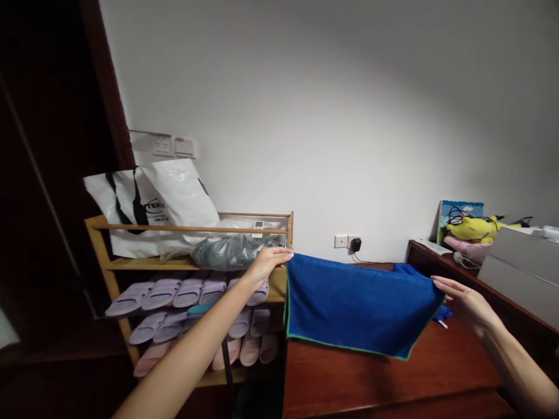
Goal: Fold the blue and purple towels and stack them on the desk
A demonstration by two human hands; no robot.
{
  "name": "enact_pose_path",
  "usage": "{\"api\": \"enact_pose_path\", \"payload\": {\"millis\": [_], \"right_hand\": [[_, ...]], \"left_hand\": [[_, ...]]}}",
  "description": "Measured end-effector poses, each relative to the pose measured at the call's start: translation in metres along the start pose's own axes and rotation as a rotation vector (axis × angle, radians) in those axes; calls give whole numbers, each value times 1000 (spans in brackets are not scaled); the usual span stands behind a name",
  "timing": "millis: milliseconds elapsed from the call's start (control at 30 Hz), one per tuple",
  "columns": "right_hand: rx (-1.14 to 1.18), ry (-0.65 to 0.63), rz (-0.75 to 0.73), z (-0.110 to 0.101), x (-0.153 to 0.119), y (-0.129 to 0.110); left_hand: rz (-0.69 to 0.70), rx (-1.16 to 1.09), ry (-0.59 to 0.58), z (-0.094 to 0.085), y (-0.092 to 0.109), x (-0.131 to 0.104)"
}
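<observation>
A blue cloth (360, 305) with green edging hangs stretched between my two hands, above a reddish-brown wooden desk (340, 378). My left hand (271, 265) pinches its upper left corner. At the upper right corner, my right hand (465, 299) has its fingers closed on the fabric. The cloth looks folded over along its top edge, and its lower edge hangs over the desktop. Behind it, more blue fabric (408, 269) lies on the desk, partly hidden by the cloth and my right hand.
Left of the desk stands a wooden shoe rack (111, 285) with lilac and pink slippers (159, 294). A white bag (179, 192) sits on top. A black plug (356, 245) is in the wall socket. On the right ledge are a yellow plush toy (474, 228) and grey boxes (524, 262).
</observation>
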State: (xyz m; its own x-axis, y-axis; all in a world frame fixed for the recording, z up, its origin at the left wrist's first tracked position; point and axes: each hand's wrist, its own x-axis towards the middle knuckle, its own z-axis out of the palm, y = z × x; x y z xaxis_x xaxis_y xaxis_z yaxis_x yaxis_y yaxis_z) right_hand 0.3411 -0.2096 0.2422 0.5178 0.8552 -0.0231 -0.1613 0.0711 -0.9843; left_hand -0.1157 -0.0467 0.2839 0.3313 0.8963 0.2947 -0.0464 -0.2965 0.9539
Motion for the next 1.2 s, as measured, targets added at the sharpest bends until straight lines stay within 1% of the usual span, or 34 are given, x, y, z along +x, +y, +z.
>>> {"api": "enact_pose_path", "payload": {"millis": [200, 267, 500, 667, 733, 867, 967, 1033, 1100, 1167, 1200], "right_hand": [[66, -94, 24, -2, 11, -1], [77, -103, 27, -3, 14, 0], [96, 29, -17, -1, 18, 7], [-3, 58, -80, -2, 10, 6], [-87, 62, -105, -3, 3, 1], [-373, 109, -200, -4, -15, -10], [-559, 158, -287, -7, -27, -15], [-713, 190, -361, -12, -33, -16], [-889, 206, -438, -19, -38, -16], [-1013, 215, -510, -27, -42, -17], [-1031, 208, -546, -31, -44, -18]], "left_hand": [[1, 31, 16, -9, -4, 10], [3, 45, 15, -10, -5, 12], [7, 129, 5, -11, -6, 12], [34, 251, 2, -11, -2, 2], [64, 310, 8, -12, 3, -5], [131, 405, 35, -14, 12, -23], [217, 542, 43, -17, 17, -36], [292, 654, 20, -19, 20, -45], [351, 719, -19, -22, 24, -55], [381, 750, -57, -26, 30, -67], [381, 761, -76, -28, 33, -74]]}}
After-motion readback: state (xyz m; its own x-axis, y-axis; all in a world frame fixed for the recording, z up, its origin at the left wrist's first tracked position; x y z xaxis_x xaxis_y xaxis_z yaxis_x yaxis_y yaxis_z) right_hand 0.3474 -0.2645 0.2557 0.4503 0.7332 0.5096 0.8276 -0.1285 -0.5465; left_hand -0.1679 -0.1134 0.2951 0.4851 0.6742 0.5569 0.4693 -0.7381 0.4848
